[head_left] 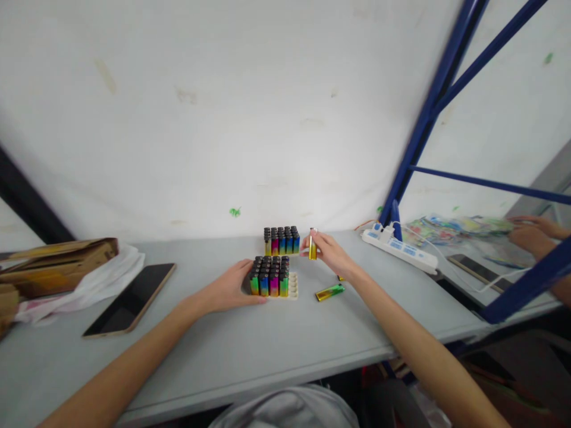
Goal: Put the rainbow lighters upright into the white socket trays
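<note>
My left hand [232, 288] grips the left side of a white tray [292, 286], its thumb along the front and its fingers behind. Rows of colourful lighters with black tops [269, 277] stand upright in that tray, and the holes at its right end hold none. In my right hand [325, 248] a gold lighter [313, 246] is pinched upright, just right of a second block of upright lighters [282, 241] at the back. A green and gold lighter [330, 292] lies on the table below my right hand, with part of another near my right wrist.
A phone [130, 299], white plastic [102, 279] and cardboard [62, 264] lie at the left. At the right are a power strip [399, 249] with cables and a blue metal frame [422, 137]. Beyond it are another person's hands [533, 235], plastic packets and a phone.
</note>
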Demonstrator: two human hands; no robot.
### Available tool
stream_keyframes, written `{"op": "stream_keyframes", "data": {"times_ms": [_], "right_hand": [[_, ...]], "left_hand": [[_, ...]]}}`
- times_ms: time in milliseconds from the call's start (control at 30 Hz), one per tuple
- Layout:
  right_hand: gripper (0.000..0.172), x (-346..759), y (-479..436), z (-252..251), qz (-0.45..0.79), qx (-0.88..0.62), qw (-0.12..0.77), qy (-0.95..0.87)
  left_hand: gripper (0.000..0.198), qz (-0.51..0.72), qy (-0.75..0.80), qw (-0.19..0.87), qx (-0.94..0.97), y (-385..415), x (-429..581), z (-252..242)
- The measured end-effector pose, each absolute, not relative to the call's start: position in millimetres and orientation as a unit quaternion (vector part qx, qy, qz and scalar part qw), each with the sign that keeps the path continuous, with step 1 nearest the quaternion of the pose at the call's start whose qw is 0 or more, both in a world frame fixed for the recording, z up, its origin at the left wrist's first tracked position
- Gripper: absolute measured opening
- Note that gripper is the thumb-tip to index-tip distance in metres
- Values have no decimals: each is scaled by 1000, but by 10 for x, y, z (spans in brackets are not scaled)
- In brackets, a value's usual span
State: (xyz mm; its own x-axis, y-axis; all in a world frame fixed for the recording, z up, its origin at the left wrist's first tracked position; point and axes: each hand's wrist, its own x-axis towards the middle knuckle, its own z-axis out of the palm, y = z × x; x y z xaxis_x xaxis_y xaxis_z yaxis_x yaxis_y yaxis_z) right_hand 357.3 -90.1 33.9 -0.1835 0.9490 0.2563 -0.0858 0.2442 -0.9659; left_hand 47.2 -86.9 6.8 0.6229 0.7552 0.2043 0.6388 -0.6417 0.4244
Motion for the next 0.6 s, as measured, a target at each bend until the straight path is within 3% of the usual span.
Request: {"op": "stream_keyframes", "data": {"times_ms": [233,400,600], "right_hand": [[57,3484,-935,121,543,-373,506,-557],[60,3485,-898,-1,386,-500,514,-581],[51,3497,-903,-27,247,-546,497,-627]], "left_hand": [[73,194,391,168,884,-884,487,70],[74,193,387,172,885,-869,479,55],[74,198,380,170,887,-868,471,51]]}}
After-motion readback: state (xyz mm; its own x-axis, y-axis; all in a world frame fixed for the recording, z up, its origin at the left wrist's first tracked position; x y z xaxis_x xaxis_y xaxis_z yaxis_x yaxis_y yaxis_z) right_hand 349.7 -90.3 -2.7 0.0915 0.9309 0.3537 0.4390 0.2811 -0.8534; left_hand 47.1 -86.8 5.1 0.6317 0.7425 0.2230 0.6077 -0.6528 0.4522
